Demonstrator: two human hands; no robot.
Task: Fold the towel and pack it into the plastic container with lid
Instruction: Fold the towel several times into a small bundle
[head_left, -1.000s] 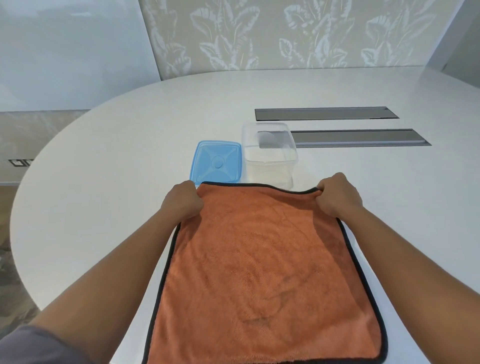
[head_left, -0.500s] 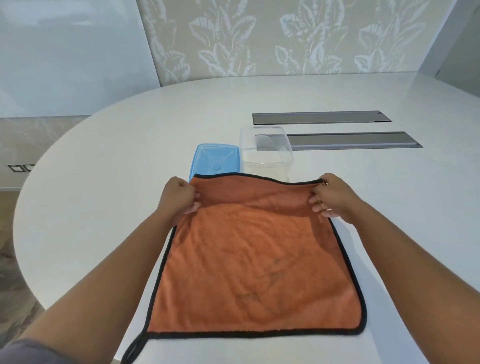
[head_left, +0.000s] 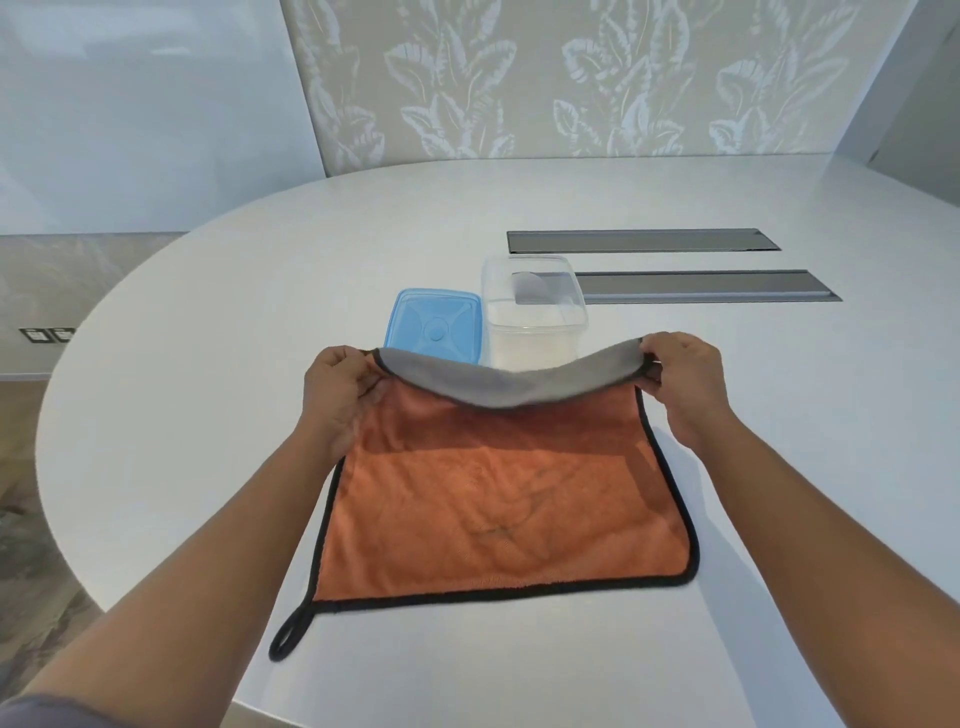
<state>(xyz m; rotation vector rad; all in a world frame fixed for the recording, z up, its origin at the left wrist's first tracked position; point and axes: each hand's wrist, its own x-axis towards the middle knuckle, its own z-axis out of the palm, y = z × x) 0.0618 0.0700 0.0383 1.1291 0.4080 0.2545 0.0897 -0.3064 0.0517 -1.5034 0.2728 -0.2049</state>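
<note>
An orange towel with black trim and a grey underside lies on the white table, its near edge flat and a hanging loop at its near left corner. My left hand pinches the far left corner and my right hand pinches the far right corner. Both corners are lifted, and the far edge curls toward me so the grey side shows. Just beyond the towel stands a clear plastic container, open and with nothing in it. Its blue lid lies flat to the left of it, partly hidden by the raised edge.
The white oval table curves away at the left, with floor beyond the edge. Two dark recessed slots run across the table behind and to the right of the container. A leaf-patterned wall stands at the back.
Both hands have lifted the towel's far corners off the table and drawn them toward me, turning the far edge over so its grey underside shows. The view has tilted so the towel's near edge is visible.
</note>
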